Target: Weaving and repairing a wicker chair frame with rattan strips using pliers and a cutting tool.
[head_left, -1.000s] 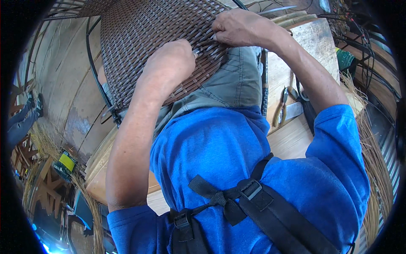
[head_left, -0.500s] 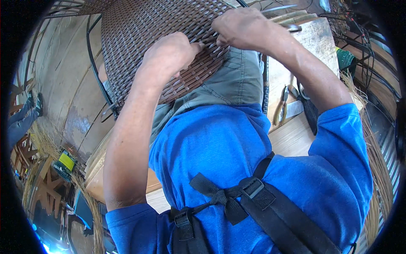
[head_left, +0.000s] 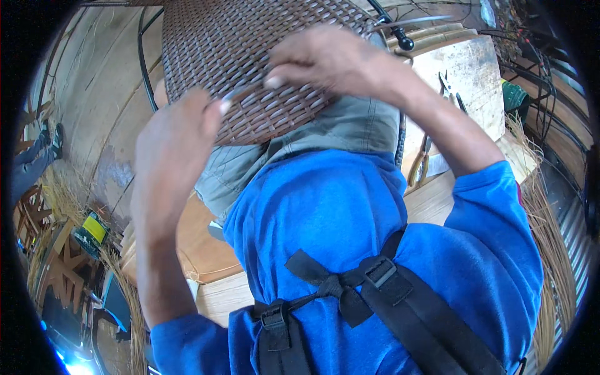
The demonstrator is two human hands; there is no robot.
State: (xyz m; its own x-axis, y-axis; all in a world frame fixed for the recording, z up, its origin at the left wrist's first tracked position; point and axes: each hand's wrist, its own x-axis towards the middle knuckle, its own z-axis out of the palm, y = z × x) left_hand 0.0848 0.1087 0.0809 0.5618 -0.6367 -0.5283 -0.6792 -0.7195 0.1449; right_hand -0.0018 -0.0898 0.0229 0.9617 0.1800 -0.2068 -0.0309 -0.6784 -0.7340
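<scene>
A brown woven wicker panel (head_left: 250,47) lies over my lap, its rounded near edge on my grey trousers. My left hand (head_left: 181,125), blurred by motion, is closed at the panel's near left side, pinching the end of a flat brown strand (head_left: 240,94). The strand runs slanting above the weave toward my right hand (head_left: 319,59). That hand is closed over the middle of the panel, thumb and fingers at the strand's other end. Its fingertips are partly hidden by the hand itself.
A dark metal frame (head_left: 145,69) borders the panel on the left; a rod with a black knob (head_left: 405,44) juts out at upper right. Pliers (head_left: 420,164) and another hand tool (head_left: 445,87) lie on boards at right. Another person's legs (head_left: 34,165) show at far left.
My left hand has moved left and toward me, off the weave. My right hand has shifted left and slightly nearer. The strand now shows between them, and the panel sits a little differently.
</scene>
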